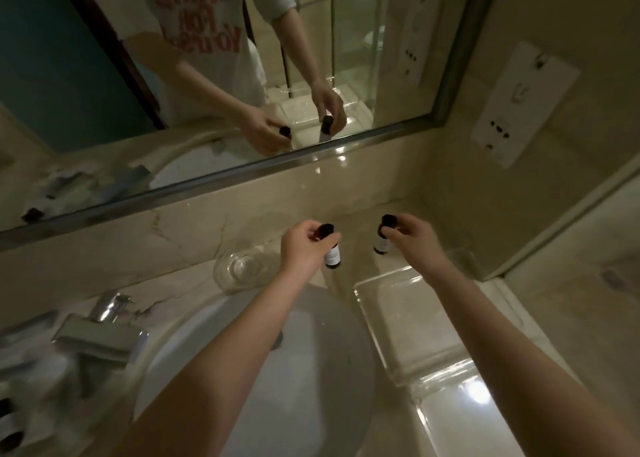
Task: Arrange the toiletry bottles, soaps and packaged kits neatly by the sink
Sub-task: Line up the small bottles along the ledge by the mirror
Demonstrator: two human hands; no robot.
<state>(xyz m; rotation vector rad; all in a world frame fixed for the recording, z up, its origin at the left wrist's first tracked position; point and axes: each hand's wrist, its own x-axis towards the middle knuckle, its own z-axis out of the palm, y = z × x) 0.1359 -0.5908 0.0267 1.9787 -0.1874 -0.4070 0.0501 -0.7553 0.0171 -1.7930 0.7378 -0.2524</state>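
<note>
Sink (pixel 311 370) was spanned by two forearms; beyond it, over the counter (pixel 180 280) behind the tray (pixel 408 318), left bottle (pixel 332 257) was pinched near the cap by left hand (pixel 301 249) and right bottle (pixel 382 240) by right hand (pixel 415 238), fingers curled; placement was judged in hand, upright side-by-side setting-down required next.

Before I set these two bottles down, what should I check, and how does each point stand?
1. Left hand grip on left bottle: ok, pinched near the cap.
2. Right hand grip on right bottle: ok, pinched at the cap.
3. Bottles upright: ok, both roughly vertical.
4. Bottles already resting on the counter: cannot tell.
5. Dish out of the way: ok, it lies left of the left hand.
6. Tray out of the way: ok, it sits nearer, under the right forearm.
</note>
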